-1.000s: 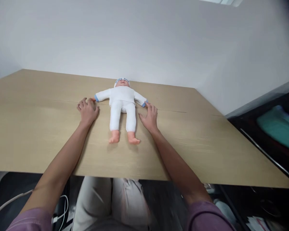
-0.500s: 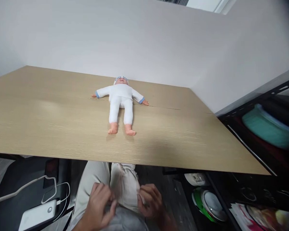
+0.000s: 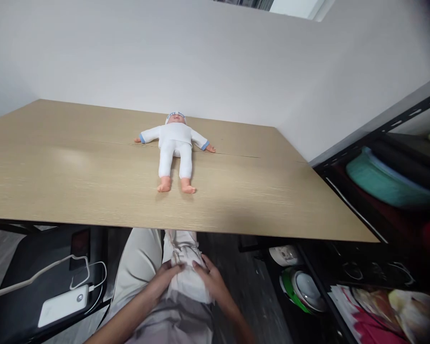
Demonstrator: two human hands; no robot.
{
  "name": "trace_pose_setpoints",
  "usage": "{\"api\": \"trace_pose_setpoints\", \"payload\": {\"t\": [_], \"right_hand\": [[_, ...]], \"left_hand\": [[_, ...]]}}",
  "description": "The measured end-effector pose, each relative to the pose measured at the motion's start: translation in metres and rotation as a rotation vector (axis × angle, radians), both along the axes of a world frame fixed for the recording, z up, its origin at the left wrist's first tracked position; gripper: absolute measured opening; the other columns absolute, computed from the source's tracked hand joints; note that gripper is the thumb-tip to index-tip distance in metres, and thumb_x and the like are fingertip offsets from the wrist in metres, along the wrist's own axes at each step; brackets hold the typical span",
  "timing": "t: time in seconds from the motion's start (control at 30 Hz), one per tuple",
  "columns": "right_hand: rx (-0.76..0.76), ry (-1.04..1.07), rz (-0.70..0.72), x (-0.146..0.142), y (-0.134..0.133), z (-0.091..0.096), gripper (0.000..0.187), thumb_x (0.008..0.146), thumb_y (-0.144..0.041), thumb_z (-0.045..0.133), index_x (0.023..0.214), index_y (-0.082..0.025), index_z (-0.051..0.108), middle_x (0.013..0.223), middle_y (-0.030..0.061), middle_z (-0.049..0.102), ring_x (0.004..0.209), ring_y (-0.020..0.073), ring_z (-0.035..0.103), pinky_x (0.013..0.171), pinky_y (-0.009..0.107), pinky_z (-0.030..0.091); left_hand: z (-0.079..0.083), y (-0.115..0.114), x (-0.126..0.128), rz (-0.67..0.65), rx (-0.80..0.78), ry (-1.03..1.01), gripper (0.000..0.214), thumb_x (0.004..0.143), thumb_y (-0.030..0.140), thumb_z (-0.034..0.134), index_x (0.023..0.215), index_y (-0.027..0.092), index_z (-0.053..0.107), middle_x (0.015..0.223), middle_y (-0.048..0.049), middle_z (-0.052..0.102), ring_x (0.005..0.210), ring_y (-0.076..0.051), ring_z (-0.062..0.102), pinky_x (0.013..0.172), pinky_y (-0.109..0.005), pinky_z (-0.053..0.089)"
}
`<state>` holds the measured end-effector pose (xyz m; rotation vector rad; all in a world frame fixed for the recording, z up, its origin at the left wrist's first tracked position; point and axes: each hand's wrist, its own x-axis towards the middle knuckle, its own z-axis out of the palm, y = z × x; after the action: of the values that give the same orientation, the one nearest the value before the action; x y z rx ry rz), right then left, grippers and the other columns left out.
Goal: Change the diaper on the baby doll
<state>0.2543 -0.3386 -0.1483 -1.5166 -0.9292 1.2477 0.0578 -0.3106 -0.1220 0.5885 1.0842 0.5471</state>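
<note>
While both of ours rest low in the lap, below the table's near edge, the left hand (image 3: 164,278) lies on the pale trousers (image 3: 143,255) with its thumb stretched inward, and the right hand (image 3: 212,280) faces it, thumb and forefinger a little parted; whether either one pinches the cloth, we cannot tell. Beyond them, well apart from both, we see the doll (image 3: 175,136) face up on the wooden table (image 3: 75,191), head near the wall (image 3: 157,52), bare feet towards us. White clothes and lettered headwear (image 3: 176,114) are on, arms spread, legs slightly parted. Judging by this, the laying out is done; we find nothing on it half-finished, and no hand touches it. To our left, what looks like a white power bank (image 3: 62,306) lies on a black seat (image 3: 17,286); to our right, a teal item (image 3: 383,181) sits in a dark rack (image 3: 403,119).
</note>
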Motion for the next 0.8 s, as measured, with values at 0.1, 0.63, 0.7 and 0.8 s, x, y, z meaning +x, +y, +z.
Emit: {"api": "trace_pose_setpoints", "payload": {"t": [0.1, 0.63, 0.7, 0.8], "right_hand": [[0.032, -0.082, 0.009, 0.01, -0.045, 0.06, 0.061, 0.082, -0.068, 0.092, 0.128, -0.028, 0.084, 0.13, 0.0139, 0.086, 0.118, 0.0395, 0.083, 0.103, 0.053, 0.07], [0.548, -0.108, 0.069, -0.035, 0.012, 0.147, 0.04, 0.103, -0.043, 0.079, 0.138, -0.023, 0.072, 0.125, 0.0088, 0.086, 0.109, 0.0242, 0.085, 0.096, 0.033, 0.07], [0.498, -0.087, 0.071, -0.04, 0.023, 0.132, 0.042, 0.102, -0.046, 0.08, 0.136, -0.023, 0.071, 0.128, 0.0095, 0.086, 0.114, 0.0251, 0.085, 0.1, 0.034, 0.069], [0.419, -0.119, 0.094, -0.041, 0.034, 0.111, 0.044, 0.103, -0.051, 0.079, 0.135, -0.022, 0.07, 0.128, 0.0108, 0.087, 0.116, 0.0269, 0.085, 0.101, 0.037, 0.069]], "left_hand": [[0.064, -0.039, -0.02, -0.018, 0.146, -0.045, 0.082, 0.067, 0.072, 0.102, 0.129, 0.022, 0.082, 0.13, -0.021, 0.085, 0.131, -0.046, 0.078, 0.117, -0.057, 0.061], [0.144, -0.006, -0.048, 0.103, 0.554, -0.061, 0.074, 0.098, 0.054, 0.088, 0.157, 0.026, 0.054, 0.162, -0.0145, 0.069, 0.151, -0.037, 0.067, 0.126, -0.047, 0.057], [0.126, 0.006, -0.05, 0.145, 0.545, -0.022, 0.075, 0.095, 0.057, 0.09, 0.155, 0.025, 0.057, 0.16, -0.0145, 0.07, 0.152, -0.038, 0.065, 0.127, -0.049, 0.055], [0.1, 0.019, -0.049, 0.192, 0.483, 0.031, 0.084, 0.086, 0.066, 0.094, 0.149, 0.023, 0.06, 0.153, -0.0166, 0.073, 0.147, -0.042, 0.068, 0.125, -0.054, 0.056]]}}
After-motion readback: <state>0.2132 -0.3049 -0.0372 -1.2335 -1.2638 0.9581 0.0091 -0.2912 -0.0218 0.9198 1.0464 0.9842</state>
